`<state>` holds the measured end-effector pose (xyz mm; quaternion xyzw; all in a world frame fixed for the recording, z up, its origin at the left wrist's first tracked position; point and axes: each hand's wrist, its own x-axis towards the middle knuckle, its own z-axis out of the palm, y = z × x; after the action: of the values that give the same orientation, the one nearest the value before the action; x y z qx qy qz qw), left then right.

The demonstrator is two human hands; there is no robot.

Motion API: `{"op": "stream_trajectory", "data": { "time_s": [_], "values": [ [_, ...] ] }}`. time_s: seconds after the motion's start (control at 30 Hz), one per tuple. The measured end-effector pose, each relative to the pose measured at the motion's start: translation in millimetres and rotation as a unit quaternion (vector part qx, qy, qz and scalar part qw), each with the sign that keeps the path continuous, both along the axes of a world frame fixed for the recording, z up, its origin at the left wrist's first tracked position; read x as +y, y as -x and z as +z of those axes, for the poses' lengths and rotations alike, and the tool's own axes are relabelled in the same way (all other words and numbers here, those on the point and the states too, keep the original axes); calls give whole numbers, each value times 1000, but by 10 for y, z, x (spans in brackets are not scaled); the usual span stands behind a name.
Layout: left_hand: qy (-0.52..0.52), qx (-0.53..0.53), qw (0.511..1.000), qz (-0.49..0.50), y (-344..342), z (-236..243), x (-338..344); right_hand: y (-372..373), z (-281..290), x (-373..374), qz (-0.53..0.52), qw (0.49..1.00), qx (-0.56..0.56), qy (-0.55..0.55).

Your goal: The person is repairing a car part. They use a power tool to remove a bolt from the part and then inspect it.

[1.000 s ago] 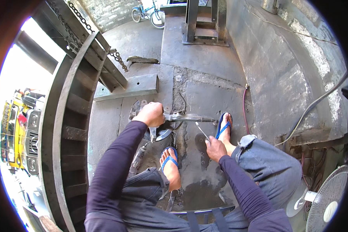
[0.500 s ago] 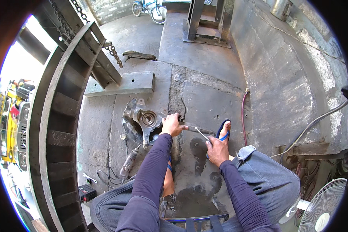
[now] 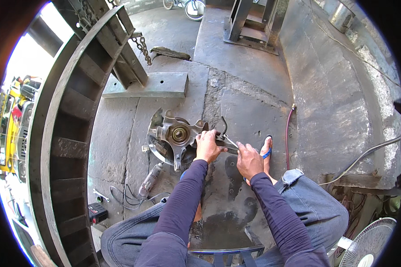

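A metal steering-knuckle assembly with a curved backing plate lies on the floor in front of me. My left hand is closed on its long arm, just right of the round hub bore. My right hand grips a slender shiny metal tool, its tip at that arm beside my left fingers and near a short dark hose. Below the assembly lie a silver cylindrical power tool and its cord; farther left is a small wrench.
A tall steel ladder-like frame with chains stands left, beside a bolted base beam. Another steel post stands ahead. A fan, red hose and cables are at right. A black-and-red case sits lower left.
My left hand has shifted right along the knuckle's arm, uncovering the hub bore. My right hand has brought the slender tool up against that arm, beside the left fingers.
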<state>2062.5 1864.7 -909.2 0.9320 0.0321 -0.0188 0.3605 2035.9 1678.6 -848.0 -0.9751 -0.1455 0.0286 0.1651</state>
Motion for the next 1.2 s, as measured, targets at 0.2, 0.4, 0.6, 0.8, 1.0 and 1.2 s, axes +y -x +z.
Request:
{"op": "stream_trajectory", "data": {
  "time_s": [0.2,0.4,0.6,0.8,1.0,1.2],
  "values": [
    [10,13,1000,4,-5,15,3,-64,70,133,1,999,34,12],
    [22,37,999,-6,-57,42,39,-265,204,260,39,986,127,104],
    [61,92,994,-15,-192,18,148,-306,76,-25,88,992,78,45],
    [-43,101,994,-26,-306,-93,-7,-280,53,-42,86,993,64,49],
    [-168,-14,983,-71,-205,-191,-84,-292,170,191,105,982,-150,43],
    [-93,5,995,37,-285,-132,-173,-574,62,271,35,985,-119,123]
  ]
}}
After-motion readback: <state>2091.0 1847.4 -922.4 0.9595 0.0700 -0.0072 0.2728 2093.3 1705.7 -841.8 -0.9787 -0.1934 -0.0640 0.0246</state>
